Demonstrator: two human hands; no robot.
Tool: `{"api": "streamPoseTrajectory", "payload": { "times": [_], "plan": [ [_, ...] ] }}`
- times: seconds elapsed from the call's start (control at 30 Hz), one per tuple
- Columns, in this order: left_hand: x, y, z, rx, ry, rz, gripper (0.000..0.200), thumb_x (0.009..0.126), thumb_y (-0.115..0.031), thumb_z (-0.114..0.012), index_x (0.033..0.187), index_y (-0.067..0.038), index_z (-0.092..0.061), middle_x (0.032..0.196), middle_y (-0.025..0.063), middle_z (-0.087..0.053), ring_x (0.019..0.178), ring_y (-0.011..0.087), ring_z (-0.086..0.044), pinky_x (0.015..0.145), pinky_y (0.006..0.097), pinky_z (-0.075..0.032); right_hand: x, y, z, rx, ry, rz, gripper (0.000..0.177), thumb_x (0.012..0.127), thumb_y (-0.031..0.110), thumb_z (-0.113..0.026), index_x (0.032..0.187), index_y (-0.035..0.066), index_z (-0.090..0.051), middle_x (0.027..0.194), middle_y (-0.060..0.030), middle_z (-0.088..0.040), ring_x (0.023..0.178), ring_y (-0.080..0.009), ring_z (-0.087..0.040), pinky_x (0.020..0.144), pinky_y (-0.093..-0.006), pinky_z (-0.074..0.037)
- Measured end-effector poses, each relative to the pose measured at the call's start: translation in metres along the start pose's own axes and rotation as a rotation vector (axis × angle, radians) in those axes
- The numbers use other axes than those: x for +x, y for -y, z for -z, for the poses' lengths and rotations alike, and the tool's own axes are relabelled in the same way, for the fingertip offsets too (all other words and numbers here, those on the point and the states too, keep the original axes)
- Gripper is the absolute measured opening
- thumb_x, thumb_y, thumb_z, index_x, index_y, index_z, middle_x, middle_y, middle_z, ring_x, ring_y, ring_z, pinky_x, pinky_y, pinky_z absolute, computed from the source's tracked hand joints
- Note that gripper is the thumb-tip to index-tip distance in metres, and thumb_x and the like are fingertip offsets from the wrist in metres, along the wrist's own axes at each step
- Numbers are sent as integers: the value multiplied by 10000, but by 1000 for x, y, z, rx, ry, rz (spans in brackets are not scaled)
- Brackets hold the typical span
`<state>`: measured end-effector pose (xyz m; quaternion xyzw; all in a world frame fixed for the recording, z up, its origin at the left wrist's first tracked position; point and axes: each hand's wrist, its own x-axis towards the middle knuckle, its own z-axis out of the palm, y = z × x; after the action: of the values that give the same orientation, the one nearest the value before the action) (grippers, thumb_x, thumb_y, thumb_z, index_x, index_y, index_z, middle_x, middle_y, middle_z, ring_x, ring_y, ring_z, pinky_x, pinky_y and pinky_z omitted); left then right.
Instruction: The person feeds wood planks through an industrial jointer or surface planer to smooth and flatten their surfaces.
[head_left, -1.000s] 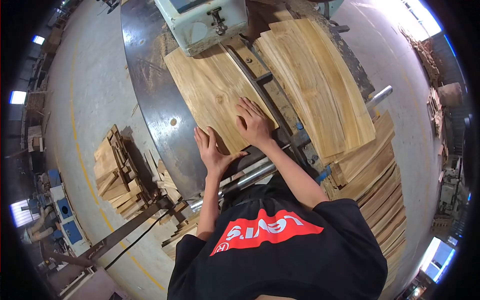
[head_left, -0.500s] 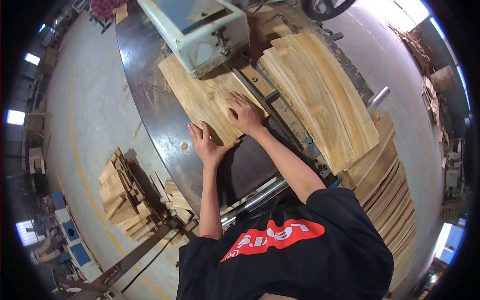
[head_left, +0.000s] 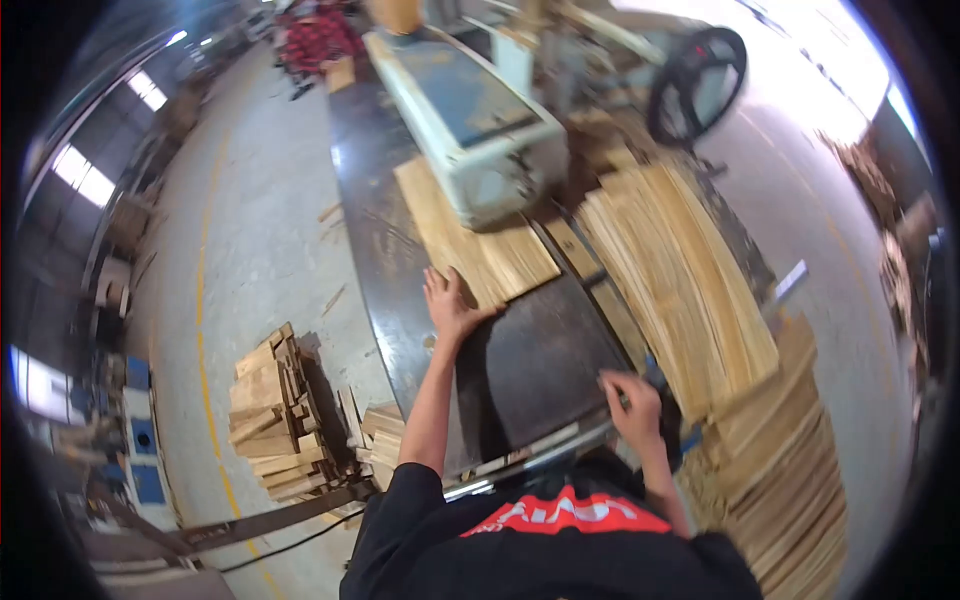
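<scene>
Left hand (head_left: pixel 455 314), grip splayed, braces 7 o'clock corner of pale rectangular wooden board (head_left: pixel 490 268), likely keeping it straight. Right hand (head_left: pixel 637 405) 4 o'clock from left, grip half-curled, empty.

The left arm (head_left: pixel 430 420) stretches toward the far side, its wrist nearly in line with the forearm. The left hand (head_left: pixel 453 315) is spread, fingers pointing far and slightly parted, thumb extended to the right. The right hand (head_left: pixel 634 408) is nearer and farther right, its fingers loosely bent toward the left, a gap showing beside the thumb. The right forearm (head_left: pixel 662 490) lies close to the torso (head_left: pixel 560 565).
</scene>
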<state>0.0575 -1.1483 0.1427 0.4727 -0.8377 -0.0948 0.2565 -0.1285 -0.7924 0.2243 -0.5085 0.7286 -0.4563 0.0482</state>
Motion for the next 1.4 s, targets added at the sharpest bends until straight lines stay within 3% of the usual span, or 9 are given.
{"api": "streamPoseTrajectory", "payload": {
  "times": [0.03,0.17,0.4,0.57,0.8,1.0,1.23,1.4],
  "plan": [
    [7,4,-3,-17,-23,0,1364,489,-713,-957,1502,57,-467,1584,441,-327,1546,556,-244,1254,590,-249,-17,-1,10,12,28,-75,132,962,73,-710,1078,38,-763,970,-120,-780,897,-319,-748,787,-415,-585],
    [24,11,-3,-40,-1,34,1381,519,-706,-951,1535,58,-411,1608,418,-306,1545,558,-240,1247,607,-247,-44,-9,20,-35,34,-25,146,951,37,-706,1087,32,-759,915,-125,-770,841,-314,-747,744,-404,-583],
    [15,10,-6,-157,-127,54,1386,624,-603,-961,1626,41,-253,1654,382,-248,1540,527,-269,1270,536,-274,-27,1,13,8,40,75,175,931,13,-714,1103,20,-751,920,-104,-779,848,-297,-749,744,-394,-584],
    [2,13,-4,-169,-170,35,1286,687,-551,-951,1576,121,-309,1621,353,-352,1554,471,-290,1265,511,-299,-31,6,7,15,145,91,186,926,14,-717,1108,21,-754,932,-111,-784,857,-296,-759,754,-395,-592],
    [-2,15,-5,-317,-220,123,1144,796,-513,-897,1569,108,-325,1598,330,-406,1526,468,-349,1241,487,-332,-33,3,-17,105,259,106,204,932,41,-722,1132,20,-755,970,-137,-783,901,-295,-771,772,-400,-604],
    [-3,9,0,-261,-459,111,1085,832,-498,-868,1562,100,-333,1592,311,-417,1520,466,-350,1230,507,-328,-37,-12,-30,135,301,87,205,926,59,-728,1127,33,-761,963,-136,-775,876,-311,-750,775,-408,-591],
    [-3,16,-5,-205,-482,104,933,894,-453,-820,1537,72,-393,1543,285,-472,1496,469,-373,1220,523,-318,-22,-15,-45,8,218,247,121,905,105,-747,1020,74,-771,877,-89,-749,818,-305,-716,719,-420,-569],
    [-1,18,-7,-176,-475,118,894,898,-437,-815,1524,64,-419,1532,279,-484,1490,467,-379,1217,527,-319,-19,-18,-53,16,230,184,153,899,129,-759,1043,82,-775,857,-77,-743,789,-281,-709,701,-415,-563]
  ]
}}
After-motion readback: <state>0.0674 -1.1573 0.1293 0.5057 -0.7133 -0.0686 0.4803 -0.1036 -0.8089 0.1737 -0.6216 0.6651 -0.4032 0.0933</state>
